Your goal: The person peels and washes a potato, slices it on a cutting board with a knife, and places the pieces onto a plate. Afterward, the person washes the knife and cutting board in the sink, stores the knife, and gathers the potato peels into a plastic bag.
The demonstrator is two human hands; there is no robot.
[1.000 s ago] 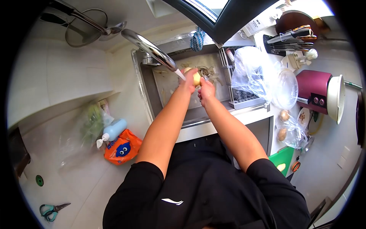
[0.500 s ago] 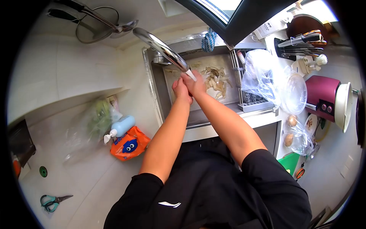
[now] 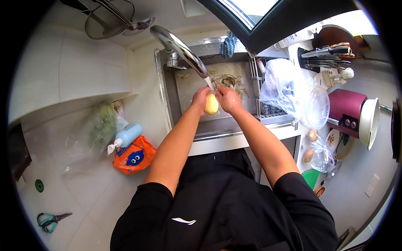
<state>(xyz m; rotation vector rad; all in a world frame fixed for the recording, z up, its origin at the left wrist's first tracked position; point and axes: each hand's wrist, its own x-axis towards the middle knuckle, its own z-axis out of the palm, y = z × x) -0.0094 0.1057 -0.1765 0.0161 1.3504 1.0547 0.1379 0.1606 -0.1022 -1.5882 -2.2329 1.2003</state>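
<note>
A peeled yellow potato (image 3: 212, 104) is gripped in my left hand (image 3: 200, 100), just below the running faucet (image 3: 184, 52). Close by on its right is my right hand (image 3: 230, 100), with fingers curled in toward the potato's upper end. A small dark shape shows at those fingertips, too unclear to name. Water from the spout falls between both hands. Beneath them lies the metal sink (image 3: 188, 85), with pale peelings (image 3: 229, 80) gathered around the drain.
A dish rack (image 3: 256, 90) holding a plastic bag (image 3: 279, 85) stands at the sink's right. Potatoes (image 3: 308, 155) in a clear bag and a knife block (image 3: 307, 58) are farther right. On the left are a blue pump bottle (image 3: 129, 134), an orange pack (image 3: 135, 157) and scissors (image 3: 49, 221).
My hands were clasped together under the water; now they have parted slightly and the potato shows between them. The view has shifted a little.
</note>
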